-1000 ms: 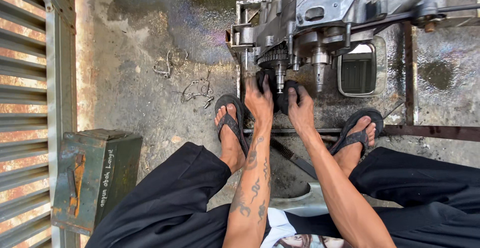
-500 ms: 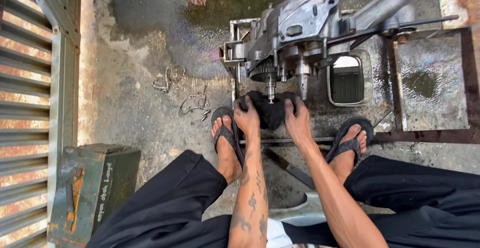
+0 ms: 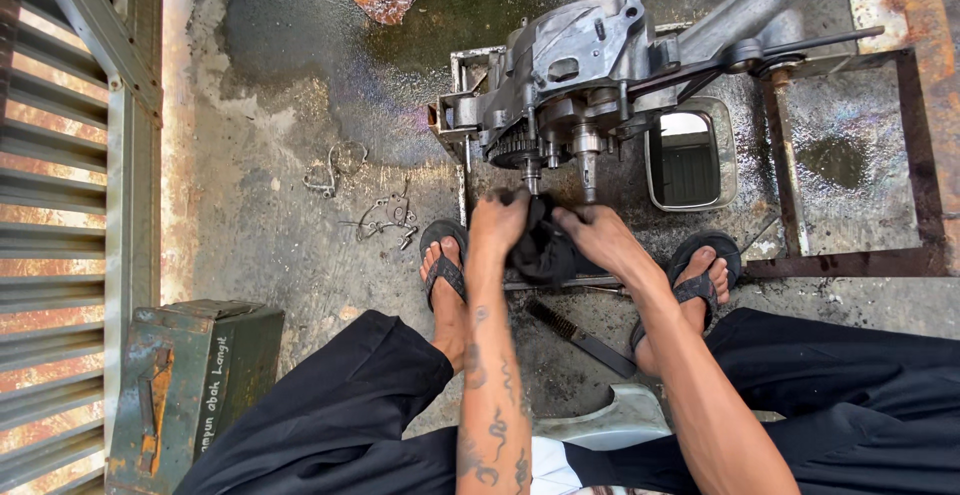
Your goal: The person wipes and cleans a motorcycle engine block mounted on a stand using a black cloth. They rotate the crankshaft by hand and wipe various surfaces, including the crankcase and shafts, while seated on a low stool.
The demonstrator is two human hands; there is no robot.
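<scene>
- Black cloth [image 3: 545, 250], bunched into a wad, sits between both hands just below the grey engine case [image 3: 590, 65] on its rusty metal stand [image 3: 840, 255]; the left hand [image 3: 497, 223] has its fingers curled tight over the top of the cloth, and the right hand [image 3: 597, 237] has its fingers closed on the cloth's right side.
- Snagging looks like the main risk: the cloth lies just under the toothed gear [image 3: 517, 147] and the two short shafts [image 3: 585, 170] that stick down from the case, so a loose fold could catch on the teeth and tear, or drag the fingers against the sharp edges.
- Oil darkens the concrete floor [image 3: 280, 245] around the stand, and the person squats in open sandals, the left foot [image 3: 445, 270] and the right foot [image 3: 700, 275] both close to the stand; a slip, or a part falling on bare toes, seems possible.
- Small wire clips and springs [image 3: 385, 217] lie loose on the floor to the left, easy to kick away.
- Dark flat tool [image 3: 580, 335], perhaps a brush or file, lies between the feet, right where a foot might shift.
- Green metal box [image 3: 190, 385] stands at lower left beside a corrugated shutter [image 3: 60, 205], crowding that side.
- Rectangular mirror [image 3: 690, 155] rests just right of the shafts, near the right hand.
</scene>
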